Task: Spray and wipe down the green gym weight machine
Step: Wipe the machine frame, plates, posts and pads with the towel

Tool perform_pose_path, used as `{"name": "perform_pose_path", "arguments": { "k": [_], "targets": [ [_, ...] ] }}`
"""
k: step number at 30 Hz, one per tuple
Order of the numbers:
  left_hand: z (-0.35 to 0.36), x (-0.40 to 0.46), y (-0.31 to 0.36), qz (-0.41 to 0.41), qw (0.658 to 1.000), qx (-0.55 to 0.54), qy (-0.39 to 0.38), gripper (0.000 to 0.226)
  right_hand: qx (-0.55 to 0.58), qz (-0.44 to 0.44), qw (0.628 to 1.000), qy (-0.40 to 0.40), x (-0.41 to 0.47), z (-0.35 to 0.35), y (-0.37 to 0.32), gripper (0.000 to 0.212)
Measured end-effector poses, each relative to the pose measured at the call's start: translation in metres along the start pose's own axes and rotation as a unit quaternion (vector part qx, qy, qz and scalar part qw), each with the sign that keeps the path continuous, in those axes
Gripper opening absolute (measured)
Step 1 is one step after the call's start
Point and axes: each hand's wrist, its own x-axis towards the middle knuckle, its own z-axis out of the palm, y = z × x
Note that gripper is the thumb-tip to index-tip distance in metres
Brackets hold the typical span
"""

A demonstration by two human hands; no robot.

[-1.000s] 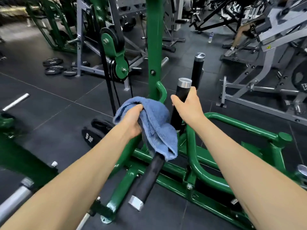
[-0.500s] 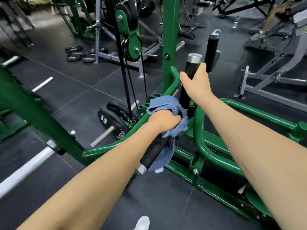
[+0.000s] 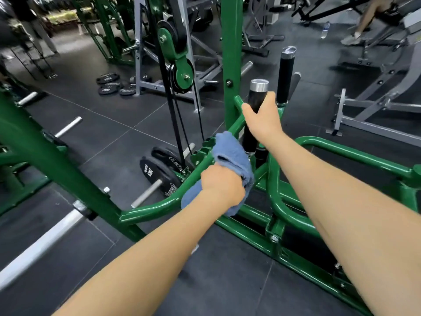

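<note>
The green weight machine (image 3: 355, 153) fills the middle of the head view, with curved green tubes and black foam handles capped in silver. My left hand (image 3: 222, 187) grips a blue towel (image 3: 230, 153) wrapped over a lower handle, where the green tubes meet. The towel hides that handle. My right hand (image 3: 264, 120) holds an upright black handle (image 3: 256, 96) just below its silver cap. A second upright black handle (image 3: 286, 76) stands behind it. No spray bottle is in view.
Black weight plates (image 3: 159, 172) sit on a silver peg left of the towel, and loose plates (image 3: 111, 84) lie on the dark rubber floor further back. A green post (image 3: 231, 53) with pulley and belt rises behind. Grey machines stand at right, where a person's leg shows.
My left hand slid the towel down along the handle toward me, bunching it at the tube joint. The view shifted right and closer. My right hand stayed on the upright handle.
</note>
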Motion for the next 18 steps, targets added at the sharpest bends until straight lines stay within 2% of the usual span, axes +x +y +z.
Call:
{"name": "perform_pose_path", "arguments": {
  "k": [3, 5, 8, 10, 13, 18],
  "targets": [
    [-0.012, 0.029, 0.002, 0.013, 0.993, -0.12, 0.018, 0.025, 0.005, -0.001, 1.0, 0.018, 0.0, 0.004, 0.003, 0.035],
    [-0.019, 0.042, -0.006, 0.024, 0.975, -0.218, -0.02, 0.028, 0.0, -0.004, 1.0, 0.022, -0.001, 0.005, 0.003, 0.037],
    [-0.023, 0.053, -0.023, 0.007, 0.927, -0.362, -0.101, 0.029, -0.009, -0.009, 1.0, 0.026, -0.002, 0.005, 0.002, 0.037],
    [-0.017, 0.055, -0.03, -0.005, 0.917, -0.384, -0.106, 0.029, -0.013, -0.015, 0.999, 0.031, -0.002, 0.005, 0.002, 0.038],
    [-0.007, 0.043, -0.029, 0.006, 0.933, -0.349, -0.086, 0.04, -0.013, -0.014, 0.999, 0.028, -0.002, 0.006, 0.004, 0.038],
    [0.001, 0.001, -0.043, 0.004, 0.945, -0.321, -0.061, 0.038, -0.026, -0.006, 1.0, 0.013, -0.004, 0.002, 0.003, 0.031]
  ]
}}
